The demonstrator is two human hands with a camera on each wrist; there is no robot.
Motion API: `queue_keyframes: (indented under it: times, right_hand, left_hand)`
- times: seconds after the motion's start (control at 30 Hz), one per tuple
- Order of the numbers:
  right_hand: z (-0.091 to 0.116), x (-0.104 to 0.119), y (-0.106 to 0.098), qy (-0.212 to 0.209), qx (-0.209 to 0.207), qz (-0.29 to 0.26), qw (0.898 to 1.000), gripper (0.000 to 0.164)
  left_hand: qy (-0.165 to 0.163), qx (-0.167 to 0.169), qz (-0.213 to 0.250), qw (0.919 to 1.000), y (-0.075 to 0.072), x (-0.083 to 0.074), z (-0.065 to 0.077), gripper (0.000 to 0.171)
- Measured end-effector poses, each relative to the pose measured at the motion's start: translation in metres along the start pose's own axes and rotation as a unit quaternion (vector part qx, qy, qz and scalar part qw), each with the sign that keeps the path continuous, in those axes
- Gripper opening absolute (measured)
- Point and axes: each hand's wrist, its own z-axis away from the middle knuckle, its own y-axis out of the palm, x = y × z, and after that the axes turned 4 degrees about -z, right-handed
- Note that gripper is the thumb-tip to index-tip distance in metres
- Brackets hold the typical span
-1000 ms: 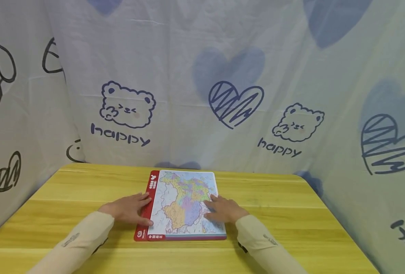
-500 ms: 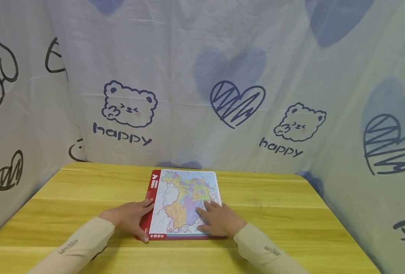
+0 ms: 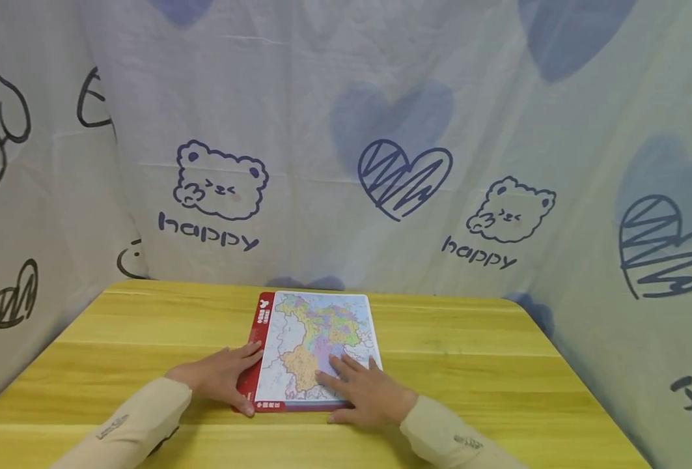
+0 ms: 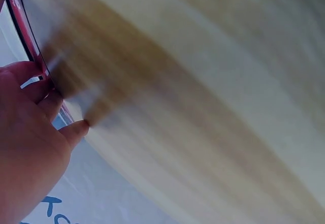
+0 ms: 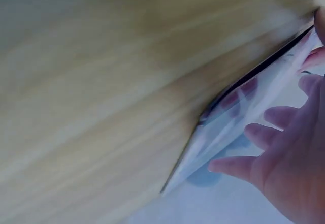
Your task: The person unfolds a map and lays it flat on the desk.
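Observation:
A flat rectangular map (image 3: pixel 322 319) with a red left border lies on the table. A blue and purple edge shows under its near side, so it may be several layers thick. My left hand (image 3: pixel 217 379) rests at the red border, thumb by the near left corner and fingers spread along the side. In the left wrist view, the left hand (image 4: pixel 30 132) has its fingertips at the edge. My right hand (image 3: pixel 375 392) lies over the near right part, fingers spread and thumb at the near edge. The right wrist view shows the right hand (image 5: pixel 292 153) above the glossy map (image 5: pixel 228 117).
The yellow wood-grain table (image 3: pixel 486 365) extends on both sides of the map. A pale cloth (image 3: pixel 322 221) printed with hearts, bears and the word happy hangs behind it and along both sides.
My right hand has slid left and toward me over the map. The left hand's thumb has moved down to the near left corner. The map has barely moved.

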Motion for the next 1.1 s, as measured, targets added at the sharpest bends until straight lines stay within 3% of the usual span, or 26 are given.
queue_keyframes:
  times: [0.5,0.83,0.97,1.1]
  right_hand:
    - [-0.0009,-0.0049,-0.0002,0.006,0.005,0.001,1.0,0.061]
    - [-0.0012,-0.0103,-0.0036,-0.031,-0.022,0.048,0.998,0.057]
    - [0.0001,-0.0098,-0.0045,-0.08,-0.067,0.107,0.989,0.049]
    - [0.0008,-0.0042,-0.005,-0.135,-0.119,0.187,0.966,0.034]
  left_hand:
    - [0.005,-0.001,-0.009,0.9999,-0.0031,-0.005,0.0,0.105]
    - [0.001,-0.006,0.004,1.0,-0.0008,-0.0031,0.0009,0.108]
    - [0.003,-0.006,0.01,0.9999,-0.0008,-0.0037,0.0011,0.109]
    - [0.001,-0.007,0.011,0.9999,0.0003,-0.0035,0.001,0.109]
